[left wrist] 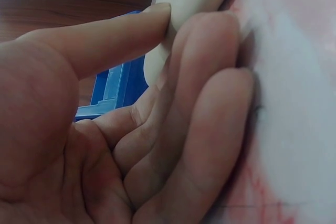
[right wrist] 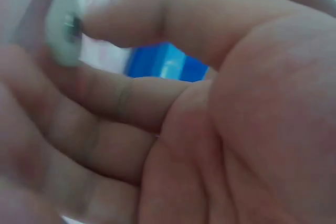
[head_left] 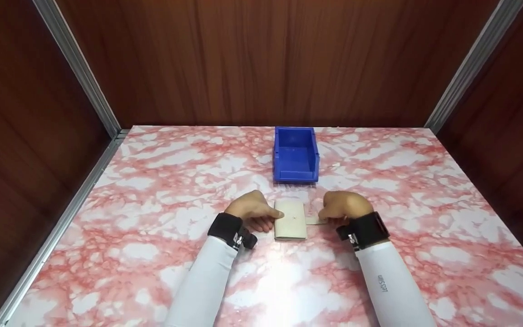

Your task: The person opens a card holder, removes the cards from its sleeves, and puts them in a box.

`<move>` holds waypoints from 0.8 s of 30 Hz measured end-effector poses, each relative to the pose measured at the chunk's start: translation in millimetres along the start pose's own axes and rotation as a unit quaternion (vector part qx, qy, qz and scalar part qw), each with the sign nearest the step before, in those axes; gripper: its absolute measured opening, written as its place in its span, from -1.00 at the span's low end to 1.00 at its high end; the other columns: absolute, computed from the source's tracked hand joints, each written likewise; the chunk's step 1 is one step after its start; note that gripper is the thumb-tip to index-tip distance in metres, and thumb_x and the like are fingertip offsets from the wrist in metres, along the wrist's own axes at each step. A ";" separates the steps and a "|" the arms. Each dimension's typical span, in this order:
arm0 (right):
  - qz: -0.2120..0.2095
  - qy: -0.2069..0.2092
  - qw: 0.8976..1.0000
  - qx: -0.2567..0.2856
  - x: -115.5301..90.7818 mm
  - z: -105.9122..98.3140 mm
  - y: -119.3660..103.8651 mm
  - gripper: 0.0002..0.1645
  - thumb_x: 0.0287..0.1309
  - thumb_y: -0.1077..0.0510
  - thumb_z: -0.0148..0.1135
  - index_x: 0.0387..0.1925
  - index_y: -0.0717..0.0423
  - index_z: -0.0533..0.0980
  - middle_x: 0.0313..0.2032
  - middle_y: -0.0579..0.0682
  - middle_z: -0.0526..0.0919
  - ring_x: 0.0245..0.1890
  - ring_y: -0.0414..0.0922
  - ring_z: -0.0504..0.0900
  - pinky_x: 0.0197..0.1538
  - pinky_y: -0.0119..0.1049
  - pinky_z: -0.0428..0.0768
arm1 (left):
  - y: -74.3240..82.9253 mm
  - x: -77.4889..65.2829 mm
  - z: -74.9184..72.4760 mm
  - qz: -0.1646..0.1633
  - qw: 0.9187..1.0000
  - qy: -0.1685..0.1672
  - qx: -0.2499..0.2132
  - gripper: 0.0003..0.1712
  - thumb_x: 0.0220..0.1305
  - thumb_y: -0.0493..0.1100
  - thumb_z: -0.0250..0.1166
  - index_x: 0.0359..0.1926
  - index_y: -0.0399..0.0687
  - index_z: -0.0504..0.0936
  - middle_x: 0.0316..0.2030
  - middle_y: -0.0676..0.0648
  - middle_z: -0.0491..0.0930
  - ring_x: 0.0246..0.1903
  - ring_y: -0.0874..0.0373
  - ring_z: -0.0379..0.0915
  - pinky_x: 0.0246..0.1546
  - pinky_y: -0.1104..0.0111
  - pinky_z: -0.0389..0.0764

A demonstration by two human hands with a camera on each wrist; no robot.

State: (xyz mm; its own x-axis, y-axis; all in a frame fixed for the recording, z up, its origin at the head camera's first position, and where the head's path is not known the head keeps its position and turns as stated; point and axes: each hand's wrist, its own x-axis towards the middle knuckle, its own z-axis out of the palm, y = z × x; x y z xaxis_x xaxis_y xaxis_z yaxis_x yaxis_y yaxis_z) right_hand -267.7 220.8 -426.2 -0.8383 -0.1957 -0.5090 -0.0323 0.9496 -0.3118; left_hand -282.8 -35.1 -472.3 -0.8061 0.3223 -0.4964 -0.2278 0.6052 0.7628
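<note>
A cream wallet (head_left: 291, 227) with a small snap stud on its face lies on the table in front of me. My left hand (head_left: 254, 211) pinches its left edge, thumb on top and fingers curled beneath. From the wallet's right side a narrow strap (head_left: 312, 220) sticks out sideways. My right hand (head_left: 344, 206) holds the strap's outer end between thumb and fingers. In the right wrist view, the rounded strap tip (right wrist: 65, 35) with a metal snap shows beside the thumb, somewhat blurred.
A blue open-front bin (head_left: 295, 159) stands beyond the wallet, near the back of the red-and-white marbled table (head_left: 175, 181). Brown wood-grain panels (head_left: 252, 63) with metal corner rails enclose the back and both sides.
</note>
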 end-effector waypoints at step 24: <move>0.005 -0.006 0.999 -0.041 8.2 4.4 8.4 -0.50 0.23 -0.16 0.30 -0.69 0.05 0.61 -0.76 -0.16 0.48 -0.71 -0.26 0.41 -0.56 -0.44 0.37 | 17.1 -13.7 12.0 0.012 0.992 0.067 0.102 -0.62 0.16 0.05 0.44 -0.52 -0.20 0.71 -0.63 -0.06 0.68 -0.71 0.18 0.54 -0.68 0.41 0.60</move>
State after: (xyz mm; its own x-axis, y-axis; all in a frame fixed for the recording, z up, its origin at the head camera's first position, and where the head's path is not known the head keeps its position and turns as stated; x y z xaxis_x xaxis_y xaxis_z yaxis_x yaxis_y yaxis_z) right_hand -272.5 226.1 -436.5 -0.8319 -0.1879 -0.5222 -0.0679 0.9683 -0.2403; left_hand -269.1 -20.4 -457.4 -0.8786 0.2462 -0.4093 -0.1037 0.7382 0.6666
